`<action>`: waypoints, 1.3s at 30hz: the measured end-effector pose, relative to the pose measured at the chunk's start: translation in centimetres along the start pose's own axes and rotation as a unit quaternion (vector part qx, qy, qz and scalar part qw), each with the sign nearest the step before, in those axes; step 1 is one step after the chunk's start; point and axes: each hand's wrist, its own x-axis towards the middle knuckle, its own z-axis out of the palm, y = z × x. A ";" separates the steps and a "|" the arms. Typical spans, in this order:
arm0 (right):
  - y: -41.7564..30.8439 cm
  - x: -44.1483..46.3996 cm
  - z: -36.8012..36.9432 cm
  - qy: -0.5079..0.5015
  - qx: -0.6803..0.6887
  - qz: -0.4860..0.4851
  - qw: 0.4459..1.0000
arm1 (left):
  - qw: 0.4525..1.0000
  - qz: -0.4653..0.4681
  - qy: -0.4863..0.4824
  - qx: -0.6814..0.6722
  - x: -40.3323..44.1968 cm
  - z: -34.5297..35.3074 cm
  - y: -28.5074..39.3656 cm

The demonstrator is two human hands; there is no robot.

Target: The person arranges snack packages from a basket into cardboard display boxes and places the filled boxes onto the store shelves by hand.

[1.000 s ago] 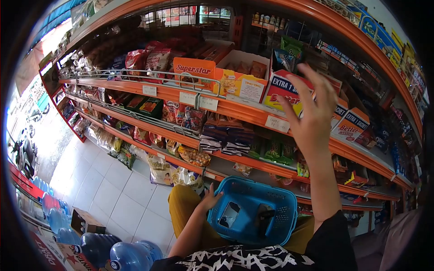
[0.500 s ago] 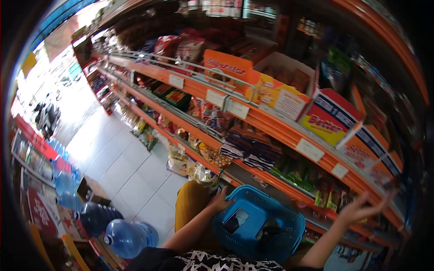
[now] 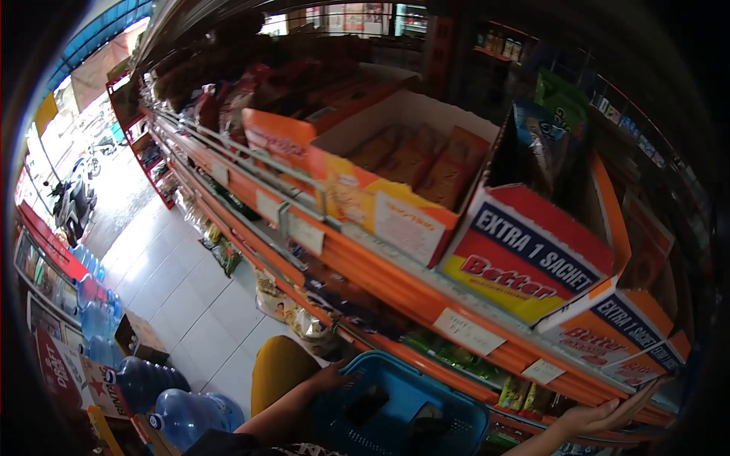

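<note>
A blue plastic basket [image 3: 357, 436] is low in front of me, against my lap. On its left rim rests my left hand [image 3: 328, 378], its fingers closed round the edge. Inside lie a dark flat rectangular item [image 3: 367, 405], perhaps a phone, and another dark object that I cannot make out. My right hand [image 3: 601, 416] holds nothing; its fingers stretch out to the right with the palm turned up, close to the orange shelf edge. Above it stand opened Better snack boxes [image 3: 525, 262] marked "EXTRA 1 SACHET". Whether the fingertips touch the shelf or a box, I cannot tell.
Left of the Better boxes is an open orange and yellow carton [image 3: 384, 205] of packets. Price labels [image 3: 469, 331] line the shelf edge. Large blue water bottles [image 3: 194, 418] and a small cardboard box [image 3: 141, 340] stand on the tiled floor. A motorbike [image 3: 72, 201] is outside.
My view has come closer to the shelf, so the boxes look larger. My right hand now sits lower in view, flatter and nearer the shelf edge. My left hand stays on the basket.
</note>
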 end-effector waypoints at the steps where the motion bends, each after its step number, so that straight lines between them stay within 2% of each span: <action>1: 0.3 -0.5 0.3 -0.002 0.001 0.011 1.000 | 0.998 -0.024 -0.033 -0.053 -0.4 -0.1 0.6; 5: 1.6 -1.6 -0.4 0.004 -0.023 0.059 0.998 | 0.994 -0.043 -0.073 -0.063 0.0 -0.4 0.2; 7: -0.7 -0.3 -0.8 0.010 -0.022 0.063 0.998 | 0.993 -0.088 -0.059 -0.055 0.4 -0.5 -0.5; 8: -1.3 0.2 -0.8 0.008 -0.001 0.065 0.998 | 0.993 -0.082 -0.070 -0.046 0.4 -0.5 -0.2; 10: -1.0 0.1 -0.8 0.011 -0.018 0.060 0.998 | 0.970 -0.107 -0.117 -0.182 -0.4 -0.7 0.8; 11: -0.9 0.0 -0.8 0.007 -0.023 0.054 0.998 | 0.971 -0.104 -0.122 -0.175 -0.7 -0.8 1.2; 13: -0.7 -0.2 -0.7 0.019 -0.023 0.051 0.998 | 0.949 -0.096 -0.175 -0.245 -1.7 -1.3 2.2; 14: -0.7 -0.3 -0.6 0.027 -0.017 0.044 0.999 | 0.951 -0.091 -0.177 -0.236 -3.8 -1.7 4.8; 16: -1.0 -0.3 -0.6 0.020 -0.019 0.064 0.998 | 0.970 0.020 -0.146 -0.191 -8.1 -2.2 10.7; 23: -1.8 0.2 -0.4 0.027 0.015 0.077 0.997 | 0.963 0.010 -0.176 -0.204 -7.0 -1.3 11.9; 30: -1.5 0.0 -0.7 0.020 0.020 0.080 0.996 | 0.955 0.011 -0.156 -0.252 -7.6 -0.3 12.4; 39: -1.6 0.2 -0.7 0.020 0.008 0.080 0.997 | 0.956 0.045 -0.143 -0.253 -4.7 -3.1 15.8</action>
